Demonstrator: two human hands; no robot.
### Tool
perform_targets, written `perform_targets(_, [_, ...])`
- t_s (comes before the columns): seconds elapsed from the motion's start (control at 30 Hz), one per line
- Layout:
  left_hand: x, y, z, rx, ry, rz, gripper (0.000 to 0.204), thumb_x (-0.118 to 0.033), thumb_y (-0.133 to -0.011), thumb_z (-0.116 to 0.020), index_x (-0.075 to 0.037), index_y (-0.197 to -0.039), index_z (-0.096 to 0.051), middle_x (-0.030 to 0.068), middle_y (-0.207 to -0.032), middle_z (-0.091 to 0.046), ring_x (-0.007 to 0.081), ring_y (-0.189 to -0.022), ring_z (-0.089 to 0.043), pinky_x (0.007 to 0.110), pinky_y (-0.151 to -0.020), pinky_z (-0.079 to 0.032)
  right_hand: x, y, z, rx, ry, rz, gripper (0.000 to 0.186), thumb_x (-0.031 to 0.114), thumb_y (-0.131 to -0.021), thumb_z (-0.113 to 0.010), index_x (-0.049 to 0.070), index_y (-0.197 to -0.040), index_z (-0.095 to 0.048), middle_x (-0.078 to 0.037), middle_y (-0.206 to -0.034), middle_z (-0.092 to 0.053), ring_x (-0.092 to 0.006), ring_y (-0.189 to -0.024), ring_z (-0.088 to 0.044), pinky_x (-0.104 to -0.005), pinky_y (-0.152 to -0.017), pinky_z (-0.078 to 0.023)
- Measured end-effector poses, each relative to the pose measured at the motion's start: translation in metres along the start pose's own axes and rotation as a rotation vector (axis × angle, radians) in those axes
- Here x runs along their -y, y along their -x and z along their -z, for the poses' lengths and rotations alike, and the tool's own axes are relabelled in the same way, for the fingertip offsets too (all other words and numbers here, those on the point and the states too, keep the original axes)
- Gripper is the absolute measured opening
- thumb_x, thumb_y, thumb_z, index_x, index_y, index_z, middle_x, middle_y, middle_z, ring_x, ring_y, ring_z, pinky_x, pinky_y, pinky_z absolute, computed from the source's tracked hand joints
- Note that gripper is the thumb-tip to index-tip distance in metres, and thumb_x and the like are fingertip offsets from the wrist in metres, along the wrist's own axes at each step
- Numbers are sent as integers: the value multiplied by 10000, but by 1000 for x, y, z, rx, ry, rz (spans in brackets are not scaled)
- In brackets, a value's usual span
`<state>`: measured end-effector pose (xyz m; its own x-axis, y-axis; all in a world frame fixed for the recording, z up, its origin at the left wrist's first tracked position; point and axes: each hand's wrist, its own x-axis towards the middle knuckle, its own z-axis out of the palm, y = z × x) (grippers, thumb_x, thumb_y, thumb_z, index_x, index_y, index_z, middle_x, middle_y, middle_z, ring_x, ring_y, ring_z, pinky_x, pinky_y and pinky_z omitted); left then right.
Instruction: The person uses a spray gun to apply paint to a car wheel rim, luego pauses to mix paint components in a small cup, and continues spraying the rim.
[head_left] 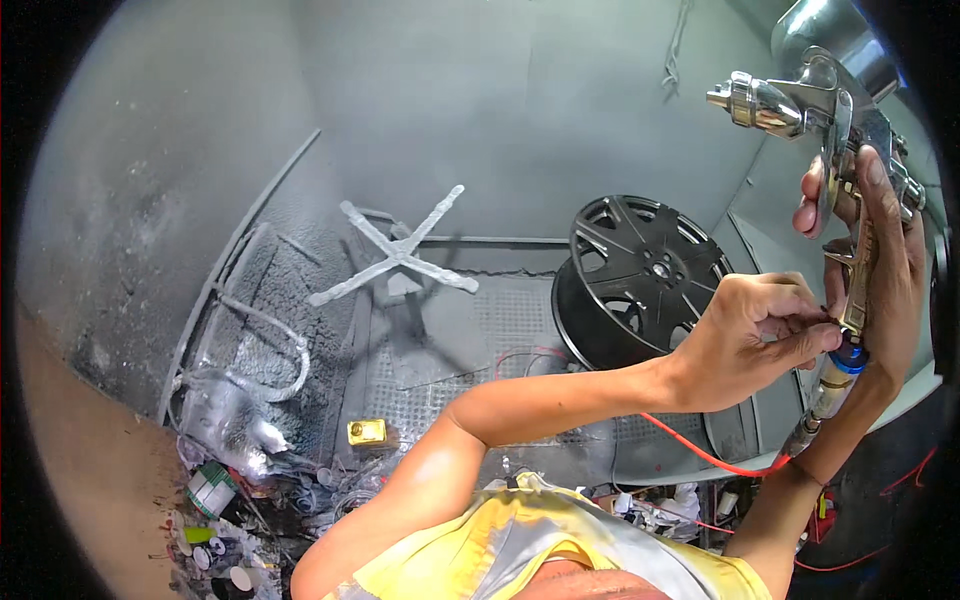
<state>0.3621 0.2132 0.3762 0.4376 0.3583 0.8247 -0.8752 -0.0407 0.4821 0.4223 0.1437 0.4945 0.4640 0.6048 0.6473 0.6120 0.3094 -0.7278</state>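
Note:
A chrome spray gun (842, 115) is raised at the upper right, its nozzle pointing left and a shiny metal cup on top. My right hand (893, 250) is closed round its grip, with fingertips showing by the trigger. At the bottom of the grip, my left hand (765, 335) pinches the air fitting, thumb and fingers pressed together. The exact part between those fingertips is partly hidden. Below hangs a clear inline filter (832, 388) with a blue collar, joined to the grip's lower end. From its coupling a red air hose (712, 463) runs off to the left, passing under my left forearm.
A black multi-spoke wheel (655, 270) leans in the grey-coated booth. Left of it stands a cross-shaped stand (395, 255) crusted with paint. A yellow can (367, 432) is on the grated floor. Cups and litter (225, 550) crowd the lower left; a hose loop (290, 340) hangs above.

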Motion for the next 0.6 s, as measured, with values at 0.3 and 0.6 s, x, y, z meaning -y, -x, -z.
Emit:
perform_targets(0.3, [76, -34, 13, 63, 164, 329, 155, -96, -960, -692, 50, -1011, -708, 55, -934, -657, 114, -800, -673, 249, -708, -562, -64, -47, 42, -6, 86, -64, 416, 412, -985, -647, 29, -1147, -647, -103, -952, -679, -72, -664, -637, -185, -392, -406])
perform_targets(0.6, [177, -11, 163, 75, -266, 574, 224, -167, -1018, -599, 23, -1001, -718, 71, -904, -716, 106, -761, -674, 274, -711, -578, -130, -16, 58, -125, 28, -214, 361, 311, -1001, -637, 2, -1185, -603, -159, -948, -715, -192, -800, -732, -213, -417, -489])
